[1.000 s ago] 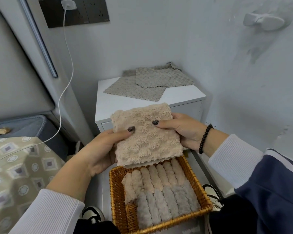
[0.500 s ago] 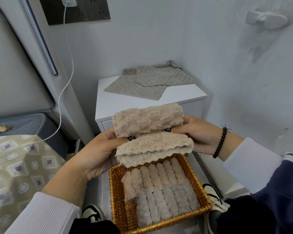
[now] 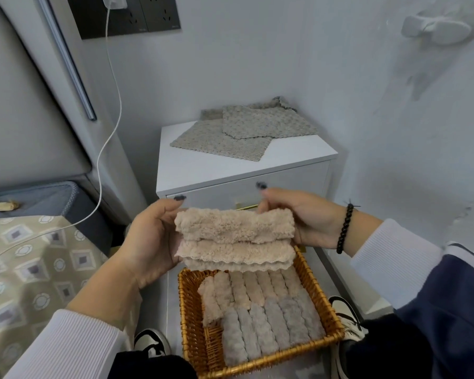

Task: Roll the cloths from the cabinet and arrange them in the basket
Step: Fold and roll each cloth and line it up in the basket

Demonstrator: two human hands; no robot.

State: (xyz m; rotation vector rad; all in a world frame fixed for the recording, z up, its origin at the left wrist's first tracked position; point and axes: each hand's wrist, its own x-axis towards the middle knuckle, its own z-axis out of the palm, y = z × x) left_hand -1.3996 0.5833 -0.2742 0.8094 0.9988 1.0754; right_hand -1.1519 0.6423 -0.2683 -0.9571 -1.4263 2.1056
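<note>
No legible writing. Left hand (image 3: 151, 242), right hand (image 3: 304, 217) grip half-rolled cloth (image 3: 234, 237); basket (image 3: 323, 305) below, cabinet (image 3: 219, 165) behind.

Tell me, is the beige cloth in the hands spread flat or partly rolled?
Partly rolled: the beige cloth has a thick roll along its top edge, with two scalloped layers hanging below it.

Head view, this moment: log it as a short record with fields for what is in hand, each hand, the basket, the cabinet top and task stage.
in hand: beige cloth, partly rolled, held above the basket
left hand: grips the cloth's left end
right hand: grips the cloth's right end
basket: wicker basket on the floor, holding a far row of beige rolls and a near row of grey rolls
cabinet top: grey cloths lying flat on the white cabinet
task stage: rolling not yet finished
</note>
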